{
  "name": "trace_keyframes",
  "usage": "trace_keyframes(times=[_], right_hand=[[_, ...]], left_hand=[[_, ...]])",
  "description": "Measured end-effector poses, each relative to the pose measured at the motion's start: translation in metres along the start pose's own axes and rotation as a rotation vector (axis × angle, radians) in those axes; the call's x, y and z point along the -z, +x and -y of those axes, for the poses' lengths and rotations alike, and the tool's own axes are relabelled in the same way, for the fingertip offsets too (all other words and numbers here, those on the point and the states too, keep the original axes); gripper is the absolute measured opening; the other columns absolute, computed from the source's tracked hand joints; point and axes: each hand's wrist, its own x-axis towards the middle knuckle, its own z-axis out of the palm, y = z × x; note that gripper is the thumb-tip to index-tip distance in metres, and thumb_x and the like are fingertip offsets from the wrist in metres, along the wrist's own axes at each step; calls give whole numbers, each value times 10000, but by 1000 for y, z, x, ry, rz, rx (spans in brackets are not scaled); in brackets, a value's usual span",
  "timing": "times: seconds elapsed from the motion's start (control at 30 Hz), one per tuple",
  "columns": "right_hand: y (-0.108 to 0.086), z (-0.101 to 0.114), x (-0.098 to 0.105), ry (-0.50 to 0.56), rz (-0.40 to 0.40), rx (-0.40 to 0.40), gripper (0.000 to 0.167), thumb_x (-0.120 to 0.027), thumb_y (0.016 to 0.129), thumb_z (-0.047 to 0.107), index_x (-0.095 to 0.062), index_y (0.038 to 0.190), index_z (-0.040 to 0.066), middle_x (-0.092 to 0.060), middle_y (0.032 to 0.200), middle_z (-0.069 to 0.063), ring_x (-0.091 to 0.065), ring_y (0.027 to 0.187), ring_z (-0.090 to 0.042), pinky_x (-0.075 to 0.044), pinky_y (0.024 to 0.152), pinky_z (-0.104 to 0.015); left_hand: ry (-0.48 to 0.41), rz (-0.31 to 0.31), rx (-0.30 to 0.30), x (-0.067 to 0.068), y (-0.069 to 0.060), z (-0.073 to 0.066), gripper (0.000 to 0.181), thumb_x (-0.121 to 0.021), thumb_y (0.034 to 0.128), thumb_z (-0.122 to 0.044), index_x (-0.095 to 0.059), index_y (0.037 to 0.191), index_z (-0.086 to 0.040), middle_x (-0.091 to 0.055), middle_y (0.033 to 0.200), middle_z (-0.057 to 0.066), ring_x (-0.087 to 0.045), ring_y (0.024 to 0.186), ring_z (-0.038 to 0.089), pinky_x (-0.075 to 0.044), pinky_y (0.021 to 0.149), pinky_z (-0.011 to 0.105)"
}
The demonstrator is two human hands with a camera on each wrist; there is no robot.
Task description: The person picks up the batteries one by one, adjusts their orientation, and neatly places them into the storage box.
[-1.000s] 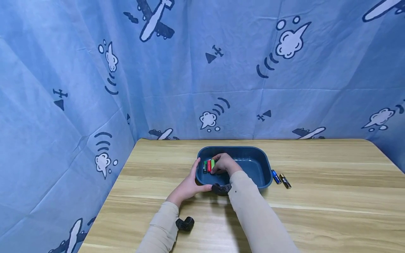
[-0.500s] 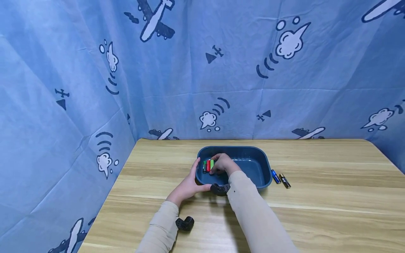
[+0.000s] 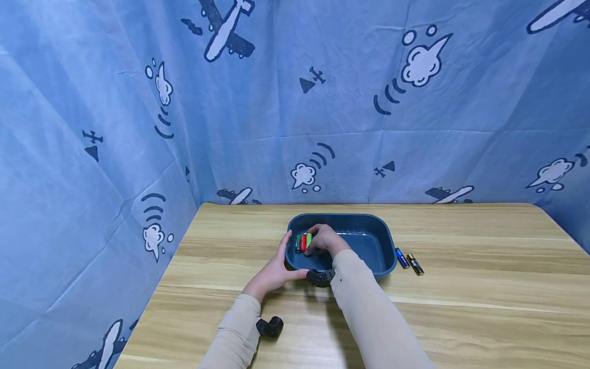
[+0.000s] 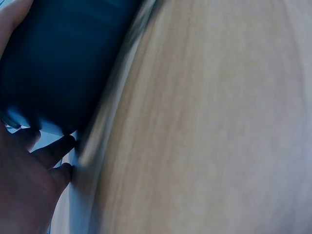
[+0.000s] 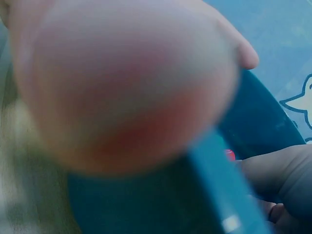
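Observation:
A dark blue plastic basin [image 3: 369, 248] stands on the table. My left hand [image 3: 275, 267] grips its near left corner from outside, thumb on the front wall and fingers along the left side. In the left wrist view, several fingertips [image 4: 57, 155] touch the basin's outer wall. Inside the basin, my right hand [image 3: 324, 240] pinches a light green battery [image 3: 309, 240], partly hidden by the fingers. Left of it, side by side, lie a red battery [image 3: 303, 242] and a dark battery with a green end [image 3: 298, 243]. My left hand blocks much of the right wrist view.
To the basin's right, a blue battery [image 3: 402, 258] and a black battery with a copper end [image 3: 415, 264] lie on the wooden table [image 3: 484, 287]. Behind the table hangs a blue curtain [image 3: 258, 113] with airplane prints. Black wrist-camera mounts [image 3: 271, 327] jut from the sleeves.
The right hand and the light green battery have shifted very slightly left, close against the red battery. The left hand keeps its hold on the basin.

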Motion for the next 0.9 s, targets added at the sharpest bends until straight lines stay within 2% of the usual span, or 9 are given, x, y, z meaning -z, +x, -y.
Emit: trace_keyframes(times=[0.17, 0.27, 0.4, 0.53, 0.6, 0.7, 0.8, 0.9], right_hand=[[-5, 2, 8, 14, 37, 39, 543, -765, 733, 26, -534, 1224, 39, -548, 1111, -179, -599, 865, -283, -523, 781, -394], [-11, 6, 21, 32, 68, 75, 496, -718, 810, 137, -511, 1246, 22, -568, 1091, -189, -599, 899, -291, -533, 750, -393], [-22, 20, 53, 87, 85, 129, 483, -643, 878, 250, -492, 1281, 30, -589, 1101, -211, -603, 940, -307, -532, 746, -386], [-40, 22, 101, 148, 31, 234, 487, -603, 905, 296, -490, 1301, 35, -583, 1136, -212, -598, 944, -309, -527, 756, -365], [-50, 11, 127, 172, -21, 306, 480, -585, 917, 300, -490, 1300, 26, -592, 1109, -192, -605, 912, -282, -528, 752, -355], [-61, -23, 165, 169, -83, 371, 493, -554, 935, 305, -471, 1299, -17, -599, 1047, -143, -608, 868, -220, -524, 766, -371], [-66, -66, 194, 81, -94, 328, 548, -535, 941, 338, -433, 1321, -44, -586, 1082, -179, -600, 861, -196, -517, 773, -391], [-71, -107, 212, -23, -36, 246, 604, -548, 929, 370, -410, 1336, -54, -565, 1131, -210, -579, 883, -208, -508, 755, -374]], left_hand=[[6, -3, 1, 0, 0, 0, 1033, -742, 751, -446, 13, 1455, -423, -146, 1523, 115, -261, 1328, 345, -244, 1037, 554], [6, 1, 8, 0, -1, -1, 1038, -743, 747, -452, 18, 1453, -430, -147, 1523, 114, -258, 1328, 354, -253, 1028, 565], [18, -8, 20, 0, -1, -2, 1033, -739, 744, -467, 16, 1449, -437, -148, 1524, 114, -260, 1326, 367, -244, 1016, 598], [30, -17, 36, -3, 0, -2, 1030, -740, 736, -477, 6, 1445, -449, -127, 1532, 98, -241, 1334, 369, -235, 1007, 619], [32, -20, 40, -4, 0, -2, 1030, -742, 735, -475, 3, 1445, -450, -118, 1535, 93, -233, 1337, 369, -236, 1005, 621], [41, -23, 43, -4, -1, -4, 1032, -742, 731, -481, 1, 1447, -448, -105, 1538, 84, -225, 1341, 372, -238, 1002, 624], [42, -25, 46, -3, -2, -4, 1036, -744, 727, -486, 0, 1445, -452, -103, 1539, 82, -225, 1341, 377, -238, 1000, 628], [40, -27, 42, -3, -3, -4, 1039, -747, 725, -484, 1, 1446, -451, -107, 1537, 88, -228, 1338, 381, -238, 1000, 627]])
